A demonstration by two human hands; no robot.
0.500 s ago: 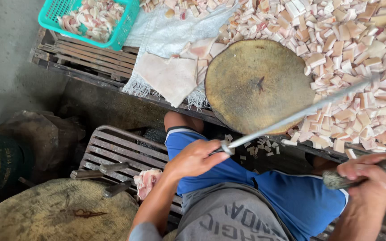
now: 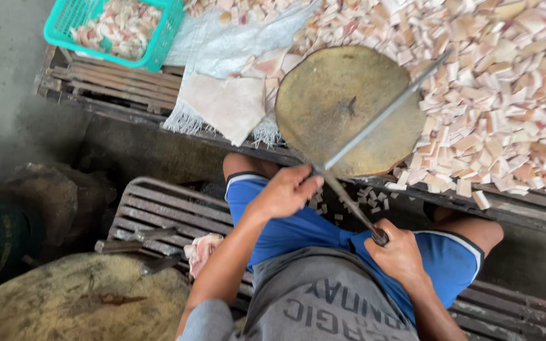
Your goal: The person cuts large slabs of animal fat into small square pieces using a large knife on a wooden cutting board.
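Now the left hand (image 2: 284,192) grips the long knife (image 2: 383,117) slanting up-right over the round block (image 2: 323,95), while the right hand (image 2: 399,252) closes around the sharpening rod (image 2: 352,205) crossing beneath.

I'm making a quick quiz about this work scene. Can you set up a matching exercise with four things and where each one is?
Things:
1. green basket
2. round chopping block
3. long knife
4. pile of cut pieces

Places:
a. right of the block
b. top left, on wooden slats
c. across the block, held in the left hand
d. middle, above the knees

Pairs: 1-b, 2-d, 3-c, 4-a
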